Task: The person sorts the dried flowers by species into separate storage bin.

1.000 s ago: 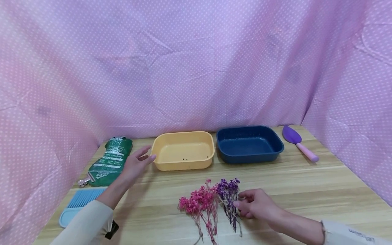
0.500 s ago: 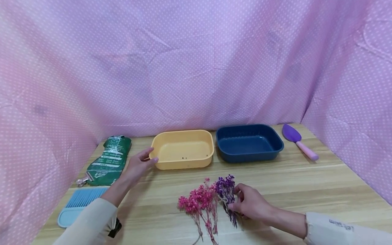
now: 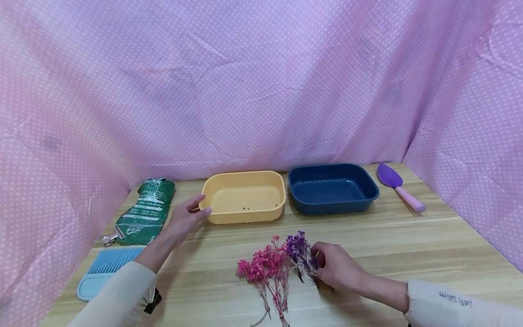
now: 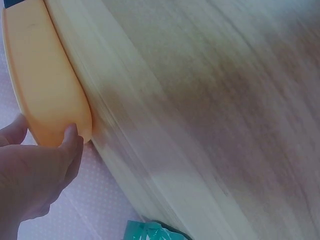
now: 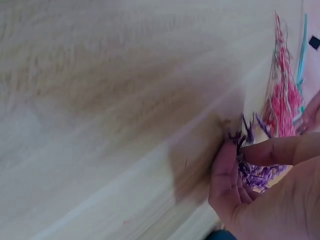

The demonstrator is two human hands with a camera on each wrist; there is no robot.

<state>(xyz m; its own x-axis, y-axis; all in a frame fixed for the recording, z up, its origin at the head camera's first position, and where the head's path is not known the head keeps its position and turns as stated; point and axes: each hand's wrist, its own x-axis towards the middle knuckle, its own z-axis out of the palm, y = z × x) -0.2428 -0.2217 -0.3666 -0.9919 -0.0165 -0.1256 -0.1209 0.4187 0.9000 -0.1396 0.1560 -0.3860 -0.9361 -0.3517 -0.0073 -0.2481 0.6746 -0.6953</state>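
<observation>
My right hand (image 3: 340, 269) pinches the stems of a small bunch of purple dried flowers (image 3: 297, 249) between thumb and fingers. In the right wrist view the purple bunch (image 5: 262, 175) is partly hidden behind the fingers. Just left of it lies a bunch of pink dried flowers (image 3: 263, 265), tied with twine, on the wooden table (image 3: 388, 240). At the left end of a yellow plastic tub (image 3: 245, 218), my left hand (image 3: 185, 221) rests with its fingers spread, thumb and fingertips at the rim and wall. A few dark specks lie inside the tub.
A dark blue tub (image 3: 333, 208) stands right of the yellow one, with a purple scoop (image 3: 390, 177) with a pink handle beyond it. A green bag (image 3: 149, 211) closed by a metal clip and a light blue brush (image 3: 104, 268) lie left. Pink dotted cloth (image 3: 245, 91) encloses the table.
My right hand has moved in onto the purple bunch and taken hold of its stems, which now tilt to the right. The left hand has come up against the yellow tub's end.
</observation>
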